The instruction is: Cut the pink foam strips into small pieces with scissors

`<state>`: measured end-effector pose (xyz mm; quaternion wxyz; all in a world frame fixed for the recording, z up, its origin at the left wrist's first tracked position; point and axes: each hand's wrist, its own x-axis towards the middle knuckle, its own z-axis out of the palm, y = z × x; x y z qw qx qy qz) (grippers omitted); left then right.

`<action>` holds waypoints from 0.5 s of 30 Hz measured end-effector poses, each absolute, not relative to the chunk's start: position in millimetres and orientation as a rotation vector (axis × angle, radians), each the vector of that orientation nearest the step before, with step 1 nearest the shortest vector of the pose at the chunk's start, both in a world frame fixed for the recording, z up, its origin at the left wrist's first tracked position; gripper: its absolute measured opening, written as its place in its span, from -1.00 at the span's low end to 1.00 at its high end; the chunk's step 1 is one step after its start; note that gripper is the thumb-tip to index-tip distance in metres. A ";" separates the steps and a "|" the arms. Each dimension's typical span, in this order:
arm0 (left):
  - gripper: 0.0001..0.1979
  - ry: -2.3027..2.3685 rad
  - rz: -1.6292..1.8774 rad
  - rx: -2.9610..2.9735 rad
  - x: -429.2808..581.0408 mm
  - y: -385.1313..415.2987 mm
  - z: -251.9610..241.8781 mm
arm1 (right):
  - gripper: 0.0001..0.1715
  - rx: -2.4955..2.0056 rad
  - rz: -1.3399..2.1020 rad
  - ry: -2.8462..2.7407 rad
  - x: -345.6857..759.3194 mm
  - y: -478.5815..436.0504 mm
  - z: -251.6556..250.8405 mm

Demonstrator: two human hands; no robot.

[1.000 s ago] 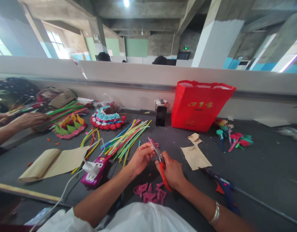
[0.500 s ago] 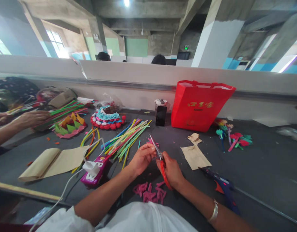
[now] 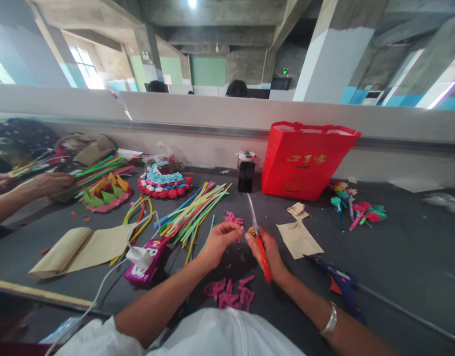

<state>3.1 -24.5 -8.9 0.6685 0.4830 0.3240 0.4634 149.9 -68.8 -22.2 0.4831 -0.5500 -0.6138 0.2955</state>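
My right hand (image 3: 268,252) is wrapped round a pair of scissors (image 3: 263,254) with red handles, the blades pointing away from me. To its left, my left hand (image 3: 220,243) has its fingertips pinched together; whatever they hold is too small to make out. Just beyond those fingertips lies a small heap of pink pieces (image 3: 232,217). Closer to my body, a larger pile of short fuzzy pink pieces (image 3: 230,294) rests on the dark table (image 3: 397,257).
Fuzzy coloured stems (image 3: 197,212) and a purple power strip (image 3: 147,267) lie left. A phone (image 3: 246,177) and red bag (image 3: 309,163) stand behind. At right are brown paper (image 3: 301,242), a glue gun (image 3: 340,284) and fuzzy flowers (image 3: 364,215). Another person's hand (image 3: 45,185) works at far left.
My right hand has drawn the scissors right, away from my left fingertips, and the blades point more straight ahead. My left fingers have curled into a pinch.
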 end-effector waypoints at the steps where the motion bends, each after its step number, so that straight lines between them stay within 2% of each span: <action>1: -0.90 0.770 1.065 1.150 3.8 -25.1 -9.6 | -0.67 -1.335 0.726 -1.495 149.2 -69.0 -22.4; 5: -0.98 0.886 1.157 1.417 5.7 -28.8 -10.2 | -0.66 -1.327 0.711 -1.511 146.8 -69.4 -22.9; 15: -0.82 0.911 1.217 1.837 4.0 -35.4 -8.8 | -0.65 -1.371 0.796 -1.456 145.8 -71.9 -21.0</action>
